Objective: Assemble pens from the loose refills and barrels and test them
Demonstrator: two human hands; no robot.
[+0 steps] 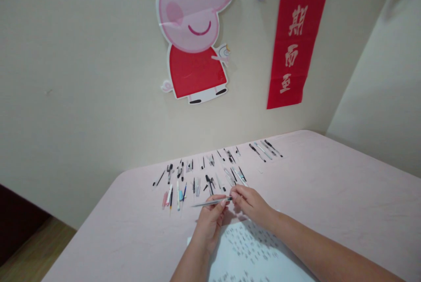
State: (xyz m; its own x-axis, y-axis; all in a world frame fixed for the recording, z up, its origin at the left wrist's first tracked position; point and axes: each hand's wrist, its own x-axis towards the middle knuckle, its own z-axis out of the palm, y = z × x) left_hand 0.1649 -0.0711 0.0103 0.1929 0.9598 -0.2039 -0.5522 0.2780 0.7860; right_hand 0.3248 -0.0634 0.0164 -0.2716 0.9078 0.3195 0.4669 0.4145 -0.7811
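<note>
My left hand is closed around a clear pen, its thin tip pointing left. Thumb and fingers of my right hand are pinched at the pen's dark right end; whether a separate small part sits between them is hard to see. Both hands are above the near side of the pen parts, over the top edge of a written-on paper sheet. Just beyond my hands lie a black pen part group and a clear pen with a dark refill.
Rows of taken-apart pens, caps and refills spread across the pink tablecloth. Several whole pens lie at the back right. A pig cutout and a red banner hang on the wall behind the table.
</note>
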